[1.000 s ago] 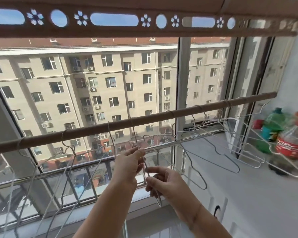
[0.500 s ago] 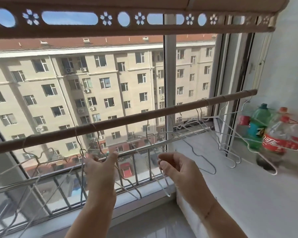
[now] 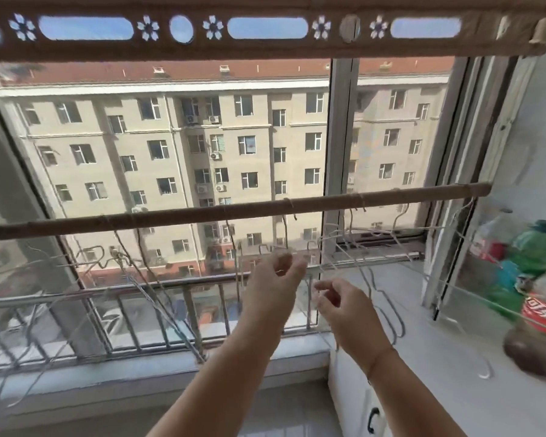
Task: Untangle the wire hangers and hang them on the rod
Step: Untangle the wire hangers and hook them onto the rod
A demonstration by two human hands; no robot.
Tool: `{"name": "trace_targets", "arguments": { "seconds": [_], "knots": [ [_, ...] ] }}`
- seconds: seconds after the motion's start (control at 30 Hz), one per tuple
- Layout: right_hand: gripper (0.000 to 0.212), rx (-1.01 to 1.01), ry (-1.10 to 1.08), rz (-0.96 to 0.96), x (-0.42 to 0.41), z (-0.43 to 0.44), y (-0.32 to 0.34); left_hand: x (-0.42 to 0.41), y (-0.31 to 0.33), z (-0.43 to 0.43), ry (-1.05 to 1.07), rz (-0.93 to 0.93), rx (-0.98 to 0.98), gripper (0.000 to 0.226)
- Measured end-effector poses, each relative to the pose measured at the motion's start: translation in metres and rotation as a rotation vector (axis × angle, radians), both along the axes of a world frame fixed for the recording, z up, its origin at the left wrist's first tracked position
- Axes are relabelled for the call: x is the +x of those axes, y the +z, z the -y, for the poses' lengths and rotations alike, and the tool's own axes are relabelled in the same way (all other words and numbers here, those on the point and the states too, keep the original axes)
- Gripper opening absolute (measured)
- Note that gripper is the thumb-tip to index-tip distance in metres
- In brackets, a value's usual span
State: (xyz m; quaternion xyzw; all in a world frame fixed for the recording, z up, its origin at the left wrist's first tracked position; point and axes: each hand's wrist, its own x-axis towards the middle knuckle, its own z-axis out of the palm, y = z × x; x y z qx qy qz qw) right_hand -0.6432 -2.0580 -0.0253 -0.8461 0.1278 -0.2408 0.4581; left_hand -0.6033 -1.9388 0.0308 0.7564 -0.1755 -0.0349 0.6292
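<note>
Head view, at a balcony window. I see a long brown wooden rod (image 3: 202,214) crossing the frame from left to right, its left end cut off by the picture edge and its right end reaching the window frame. Thin grey wire hangers (image 3: 364,280) dangle from it along its length. The ones on the left are smeared by blur and show only as faint lines against the metal balcony railing (image 3: 183,287); I cannot count them. Those on the right cross one another in a cluster above the white windowsill ledge (image 3: 423,326), and I cannot tell where one ends and the next begins.

The left hand (image 3: 273,283) is raised below the rod, fingers curled toward the thumb at a thin wire; motion blur hides the fingertips, so I cannot tell whether they pinch it. The right hand (image 3: 338,298) sits just beside and lower, fingers half bent around a wire strand that hangs down past the wrist; again the grip itself is too blurred to judge.

At the right edge stand plastic drink bottles: a green bottle (image 3: 536,247) and a red-labelled cola bottle (image 3: 542,313), both blurred and partly cut off, with hanger wire passing in front of them.
</note>
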Motion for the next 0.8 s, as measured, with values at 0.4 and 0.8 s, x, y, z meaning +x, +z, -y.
{"name": "trace_targets", "arguments": {
  "seconds": [0.4, 0.8],
  "knots": [
    [0.012, 0.291, 0.246, -0.003, 0.022, -0.003, -0.011, 0.035, -0.011, 0.033, 0.165, -0.362, -0.180, 0.012],
    [0.022, 0.363, 0.259, 0.036, 0.036, -0.004, 0.006, 0.056, 0.000, 0.054, 0.183, -0.470, -0.440, 0.017]
  ]
}}
